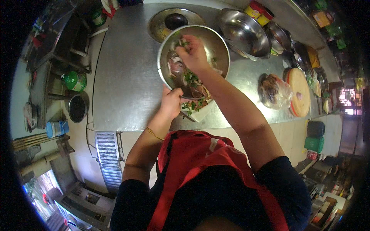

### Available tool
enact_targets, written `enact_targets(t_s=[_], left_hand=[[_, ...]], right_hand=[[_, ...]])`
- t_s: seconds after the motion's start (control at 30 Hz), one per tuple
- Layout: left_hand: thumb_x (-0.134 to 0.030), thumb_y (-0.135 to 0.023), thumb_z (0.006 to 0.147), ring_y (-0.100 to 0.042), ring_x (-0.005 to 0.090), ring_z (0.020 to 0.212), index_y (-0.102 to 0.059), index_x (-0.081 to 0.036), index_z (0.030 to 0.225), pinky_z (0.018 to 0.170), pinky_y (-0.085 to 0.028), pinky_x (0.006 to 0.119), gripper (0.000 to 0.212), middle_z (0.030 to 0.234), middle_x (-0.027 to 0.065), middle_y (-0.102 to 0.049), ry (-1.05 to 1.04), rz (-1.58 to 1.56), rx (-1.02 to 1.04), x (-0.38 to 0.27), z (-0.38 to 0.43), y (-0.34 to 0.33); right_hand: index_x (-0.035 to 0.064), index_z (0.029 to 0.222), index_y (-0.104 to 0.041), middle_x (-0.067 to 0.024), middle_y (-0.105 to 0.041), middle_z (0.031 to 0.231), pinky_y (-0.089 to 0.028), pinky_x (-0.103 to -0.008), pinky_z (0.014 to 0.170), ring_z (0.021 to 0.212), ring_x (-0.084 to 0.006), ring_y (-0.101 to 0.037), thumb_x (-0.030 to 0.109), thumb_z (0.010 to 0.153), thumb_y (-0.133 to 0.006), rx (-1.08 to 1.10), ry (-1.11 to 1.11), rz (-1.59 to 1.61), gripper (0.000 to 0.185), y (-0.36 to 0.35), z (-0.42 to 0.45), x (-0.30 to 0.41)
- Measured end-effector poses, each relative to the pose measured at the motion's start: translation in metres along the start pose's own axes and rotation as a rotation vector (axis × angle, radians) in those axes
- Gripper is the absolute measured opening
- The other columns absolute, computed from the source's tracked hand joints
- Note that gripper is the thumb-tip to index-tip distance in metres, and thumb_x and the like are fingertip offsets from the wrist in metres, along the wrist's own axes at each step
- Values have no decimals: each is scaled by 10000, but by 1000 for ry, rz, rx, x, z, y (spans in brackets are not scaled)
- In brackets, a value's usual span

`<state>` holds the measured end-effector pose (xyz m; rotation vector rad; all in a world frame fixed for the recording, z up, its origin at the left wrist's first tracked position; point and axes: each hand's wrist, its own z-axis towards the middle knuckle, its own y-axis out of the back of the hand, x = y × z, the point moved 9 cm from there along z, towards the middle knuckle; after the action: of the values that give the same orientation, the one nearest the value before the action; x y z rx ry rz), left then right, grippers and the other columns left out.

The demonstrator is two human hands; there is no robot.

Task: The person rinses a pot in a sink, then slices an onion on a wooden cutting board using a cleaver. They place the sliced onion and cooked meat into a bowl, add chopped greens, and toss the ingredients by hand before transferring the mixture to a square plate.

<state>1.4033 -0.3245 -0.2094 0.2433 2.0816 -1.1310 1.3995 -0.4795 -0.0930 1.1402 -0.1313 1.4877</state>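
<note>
A large stainless steel mixing bowl [221,55] is tilted over the counter, its lower rim close above a white dish [201,116]. My left hand [171,101] grips that rim at the lower left, thumb over the edge. Inside the bowl, my right hand [194,55] has its fingers curled around some of the sliced raw meat and green herbs; motion blurs it. More meat slices [175,65] cling to the bowl's wall. Chopped green herbs [189,77] lie among the meat towards the lower rim. Meat and herbs [190,106] also rest on the dish, partly hidden by the bowl.
Behind the bowl stands a shallow metal pan [157,24] holding a dark round object [176,21]. Empty steel bowls [244,33] sit at the back right. To the right are a plastic bag of food [274,91] and a round wooden chopping board [299,92]. The steel counter's edge [136,130] runs before me.
</note>
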Motion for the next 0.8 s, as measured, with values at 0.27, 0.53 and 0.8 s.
enact_targets(t_s=[0.27,0.53,0.8], left_hand=[[120,-369,773,-642,284,932,-338,-75,1309,640,-637,407,572,1185,160,-525,-1,-20,47,-15,5,8],[110,-396,771,-621,269,963,-358,-115,1290,629,-619,424,566,1123,119,-532,-68,-60,-54,-5,2,-10],[90,-419,772,-637,258,931,-403,-72,1262,595,-602,356,516,1108,129,-552,-82,35,7,-6,17,-12]], right_hand=[[155,985,-667,-94,-611,1045,-410,-468,912,1060,-332,-544,365,740,-692,842,506,-470,324,-30,-67,39],[191,1106,-638,-243,-562,1048,-477,-484,835,918,-414,-579,508,754,-726,201,-182,-188,482,22,-39,-31],[229,980,-625,-84,-532,1109,-419,-539,824,1057,-343,-517,362,687,-753,398,-26,-486,347,0,-66,-3]])
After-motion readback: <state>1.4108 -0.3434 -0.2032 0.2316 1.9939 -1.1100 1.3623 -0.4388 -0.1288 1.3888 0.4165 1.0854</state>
